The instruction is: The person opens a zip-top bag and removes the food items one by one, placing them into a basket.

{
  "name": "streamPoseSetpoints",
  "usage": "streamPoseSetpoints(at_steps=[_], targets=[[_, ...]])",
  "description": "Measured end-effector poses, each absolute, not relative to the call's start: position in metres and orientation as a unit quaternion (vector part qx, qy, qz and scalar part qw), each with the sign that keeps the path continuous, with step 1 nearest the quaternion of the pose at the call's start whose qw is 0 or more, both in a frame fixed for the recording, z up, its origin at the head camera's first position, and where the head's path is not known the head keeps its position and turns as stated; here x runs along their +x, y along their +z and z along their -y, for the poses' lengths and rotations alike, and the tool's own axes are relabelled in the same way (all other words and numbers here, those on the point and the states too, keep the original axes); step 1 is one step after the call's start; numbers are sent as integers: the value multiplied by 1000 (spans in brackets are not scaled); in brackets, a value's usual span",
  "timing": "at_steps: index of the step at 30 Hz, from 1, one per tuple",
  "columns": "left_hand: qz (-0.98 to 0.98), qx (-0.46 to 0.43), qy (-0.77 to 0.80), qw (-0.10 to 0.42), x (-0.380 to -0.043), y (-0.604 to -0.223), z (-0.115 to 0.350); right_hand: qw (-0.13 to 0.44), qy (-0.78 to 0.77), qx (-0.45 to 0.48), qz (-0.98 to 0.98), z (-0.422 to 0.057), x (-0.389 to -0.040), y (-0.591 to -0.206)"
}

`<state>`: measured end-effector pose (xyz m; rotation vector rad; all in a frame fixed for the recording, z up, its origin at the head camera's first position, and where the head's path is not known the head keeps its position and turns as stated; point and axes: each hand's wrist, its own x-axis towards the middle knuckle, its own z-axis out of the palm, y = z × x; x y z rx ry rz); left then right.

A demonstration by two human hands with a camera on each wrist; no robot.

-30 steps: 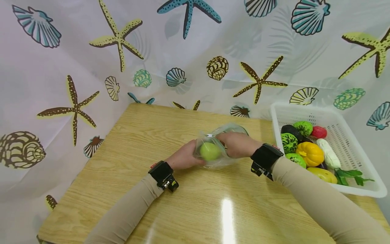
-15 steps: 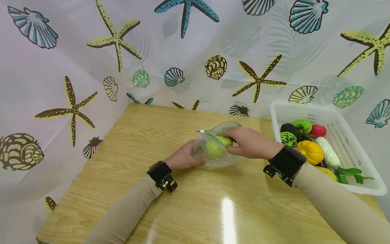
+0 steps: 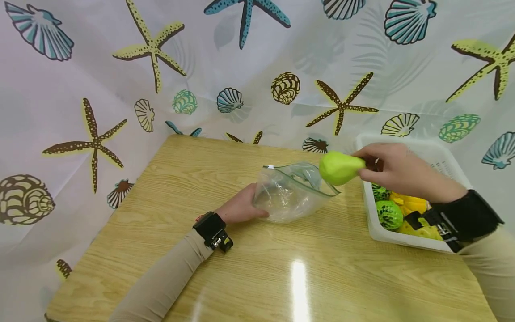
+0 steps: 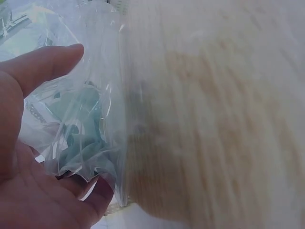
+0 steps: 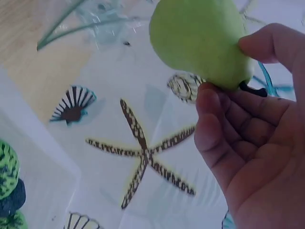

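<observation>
In the head view my right hand [image 3: 406, 170] pinches a green pear [image 3: 339, 168] by its narrow end, in the air just right of a clear zip bag [image 3: 285, 199]. The right wrist view shows the pear's [image 5: 198, 38] dark stem beside my fingers. The bag lies on the table with its green-edged mouth gaping to the right and a white slider at one corner. My left hand [image 3: 240, 206] holds the bag's closed end. In the left wrist view the thumb and fingers curl around the crinkled bag [image 4: 81, 133]; the fingertips are partly hidden behind it.
A white plastic basket [image 3: 374, 228] stands at the right of the wooden table [image 3: 241, 268]. It holds toy vegetables, including a green speckled one [image 3: 388, 214] and yellow ones; my right arm covers part of it. A curtain [image 3: 257, 67] printed with starfish and shells hangs behind.
My right hand has drawn the pear out of the bag and moved right and up with it. My left hand stays on the bag, which now looks flatter.
</observation>
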<state>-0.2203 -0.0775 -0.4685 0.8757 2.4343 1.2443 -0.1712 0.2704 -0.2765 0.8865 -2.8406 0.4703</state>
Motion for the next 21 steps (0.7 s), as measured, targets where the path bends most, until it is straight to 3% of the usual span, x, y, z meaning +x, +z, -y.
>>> streamPoseSetpoints(at_steps=[8, 16, 21], targets=[[-848, 283, 425, 140, -221, -470, 78, 75, 157, 186, 967, -331, -182, -269], [-847, 284, 424, 146, -221, -467, 76, 51, 154, 77, 984, -374, -206, -301], [-862, 272, 404, 139, -218, -471, 79, 32, 134, 73, 988, -380, -226, -325]])
